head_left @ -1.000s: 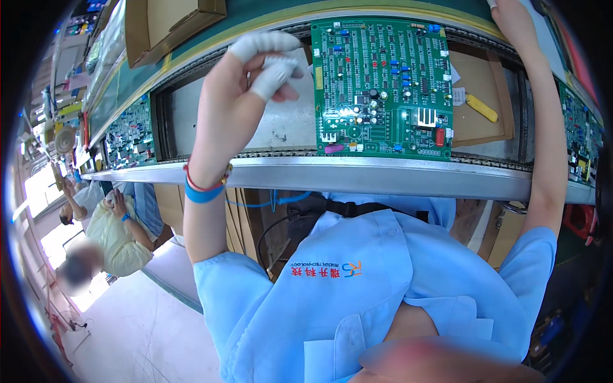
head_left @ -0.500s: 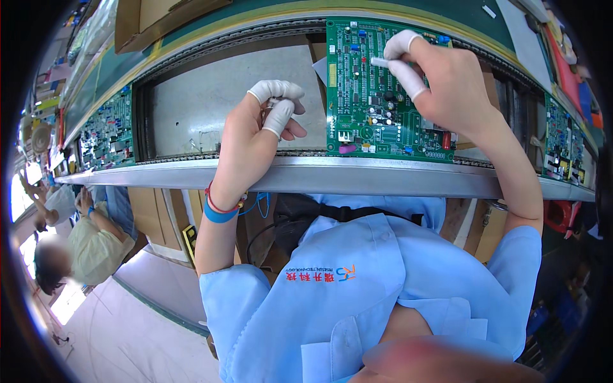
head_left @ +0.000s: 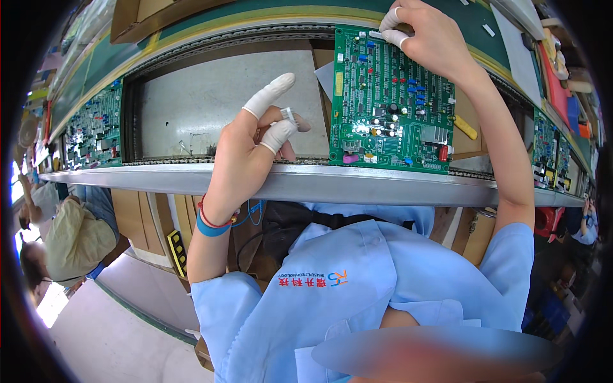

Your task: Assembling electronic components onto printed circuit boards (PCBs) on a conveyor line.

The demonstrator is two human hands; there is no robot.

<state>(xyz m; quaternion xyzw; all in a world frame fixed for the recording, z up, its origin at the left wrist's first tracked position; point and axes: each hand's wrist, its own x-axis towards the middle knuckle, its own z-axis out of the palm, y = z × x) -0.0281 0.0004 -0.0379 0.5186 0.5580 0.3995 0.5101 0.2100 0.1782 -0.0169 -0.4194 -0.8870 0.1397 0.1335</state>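
Note:
A green circuit board (head_left: 373, 83), crowded with small parts, lies on the conveyor line in front of me. My right hand (head_left: 429, 39) is over its far edge, with white finger cots on thumb and forefinger. Those two fingers pinch a narrow white connector (head_left: 376, 35) at the board's top row; whether its pins are seated I cannot tell. Left of the board, my left hand (head_left: 246, 140) hovers above the grey metal plate (head_left: 191, 102). Its thumb and a bent finger grip a small white connector (head_left: 287, 115), while the covered forefinger points outward.
A metal rail (head_left: 306, 182) runs along the line's near side. More circuit boards sit at the left (head_left: 96, 127) and right ends. A yellow-handled object (head_left: 465, 127) lies right of the middle board. A cardboard box (head_left: 150, 16) stands at the far left; another person sits at left.
My right hand has moved from the board's middle up to its far edge with a white connector. My left forefinger has straightened, and a white connector now shows in that hand.

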